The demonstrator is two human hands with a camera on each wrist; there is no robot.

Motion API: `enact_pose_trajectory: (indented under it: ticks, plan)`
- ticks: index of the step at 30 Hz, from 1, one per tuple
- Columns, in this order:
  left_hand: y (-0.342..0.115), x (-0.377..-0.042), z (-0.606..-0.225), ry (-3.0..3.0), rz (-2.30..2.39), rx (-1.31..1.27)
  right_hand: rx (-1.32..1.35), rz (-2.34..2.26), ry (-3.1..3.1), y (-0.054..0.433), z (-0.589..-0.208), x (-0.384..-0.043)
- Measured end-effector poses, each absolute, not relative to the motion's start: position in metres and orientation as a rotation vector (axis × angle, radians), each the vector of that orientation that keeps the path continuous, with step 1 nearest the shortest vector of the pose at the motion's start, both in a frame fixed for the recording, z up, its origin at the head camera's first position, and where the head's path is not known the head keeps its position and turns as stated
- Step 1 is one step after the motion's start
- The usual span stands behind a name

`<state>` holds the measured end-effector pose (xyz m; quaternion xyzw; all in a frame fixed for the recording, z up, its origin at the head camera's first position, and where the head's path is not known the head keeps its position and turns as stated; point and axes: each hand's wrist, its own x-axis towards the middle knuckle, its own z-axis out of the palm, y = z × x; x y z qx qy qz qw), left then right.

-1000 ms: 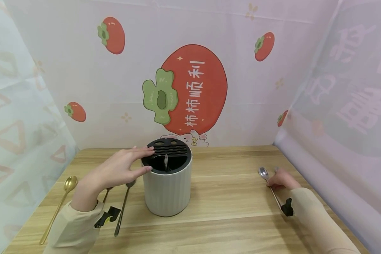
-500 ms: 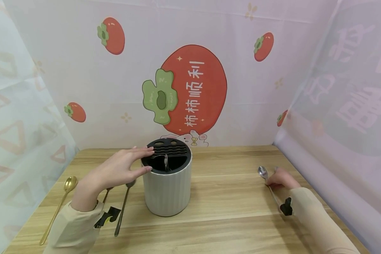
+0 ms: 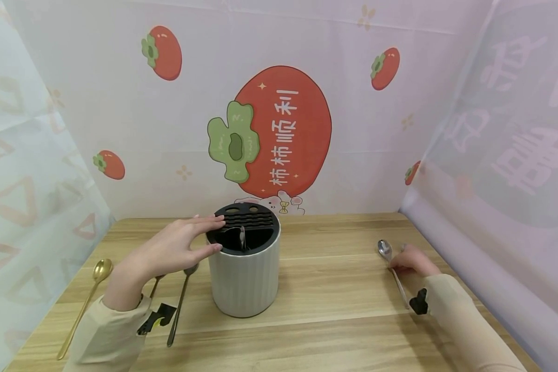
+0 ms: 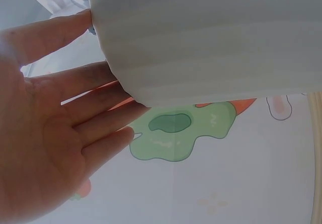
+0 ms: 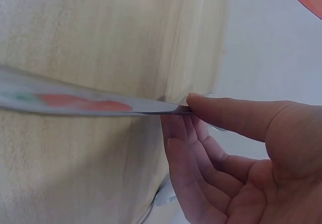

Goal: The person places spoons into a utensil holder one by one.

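Note:
My left hand [image 3: 176, 245] rests with fairly straight fingers on the near-left rim of a pale ribbed utensil holder [image 3: 245, 289], which stands upright. In the left wrist view, the fingertips lie right at the holder's edge. A dark utensil stands inside the front compartment of its black slotted top [image 3: 260, 235]. Far to the right, my right hand [image 3: 414, 261] holds a silver spoon [image 3: 384, 250] by its handle. The right wrist view shows thumb and fingers pinching the handle [image 5: 95, 103], which runs off to the left. A second silver spoon [image 5: 165, 194] lies beyond that hand, mostly hidden.
On the wooden table [image 3: 330, 330], a gold spoon [image 3: 103, 269] lies at the far left. Two dark long-handled utensils lie beside the holder, one handle [image 3: 180, 305] in full view, the other [image 3: 155, 285] partly behind my left wrist. A persimmon-print cloth [image 3: 353, 144] hangs behind.
The silver spoon in my right hand has shifted slightly up and left in the head view, its handle end swinging left. My left hand and the holder stay put.

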<state>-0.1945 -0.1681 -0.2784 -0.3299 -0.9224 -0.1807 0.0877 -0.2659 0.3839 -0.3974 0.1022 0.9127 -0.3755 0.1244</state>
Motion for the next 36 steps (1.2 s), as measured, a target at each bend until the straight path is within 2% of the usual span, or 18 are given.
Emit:
enact_pose_trajectory:
  ticks: [36]
  plan:
    - [-0.168, -0.195, -0.279, -2.758, -0.532, -0.968, 0.192, -0.959, 2.761, 0.364, -0.374, -0.271]
